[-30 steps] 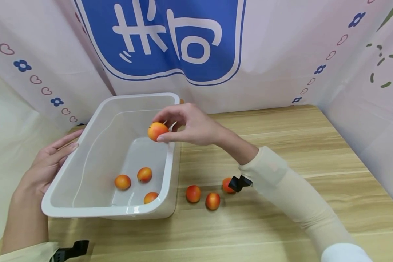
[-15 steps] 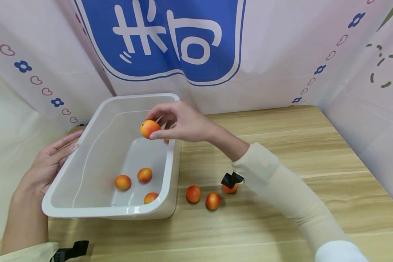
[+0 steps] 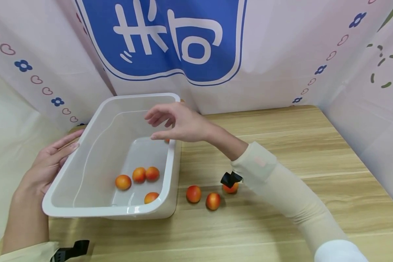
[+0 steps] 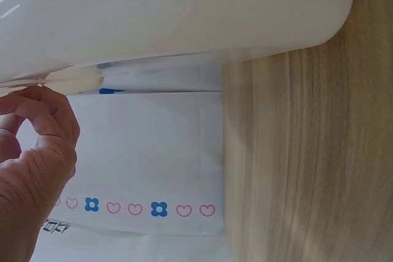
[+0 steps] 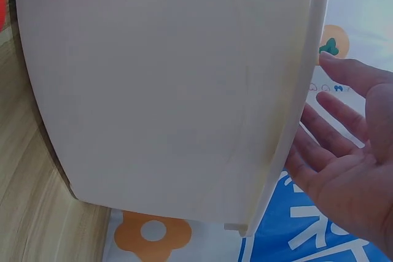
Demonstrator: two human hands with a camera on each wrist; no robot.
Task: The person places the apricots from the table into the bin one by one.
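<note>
A white plastic bin stands on the table with several small orange-red fruits on its floor. My left hand holds the bin's left rim; in the left wrist view its fingers curl up against the rim's underside. Over the bin's right rim reaches my right hand, thumb and fingers apart and nothing between them. The right wrist view has this hand beside the rim, palm showing. One fruit is mostly hidden behind the right wall, below the hand.
Right of the bin, two fruits lie on the wooden table, and a third is partly covered by the black strap on my right wrist. A printed cloth hangs behind the bin and along the sides.
My right hand has moved slightly left over the bin and let go of the fruit it held. One more fruit now lies on the bin floor, touching another. My left hand has stayed put.
</note>
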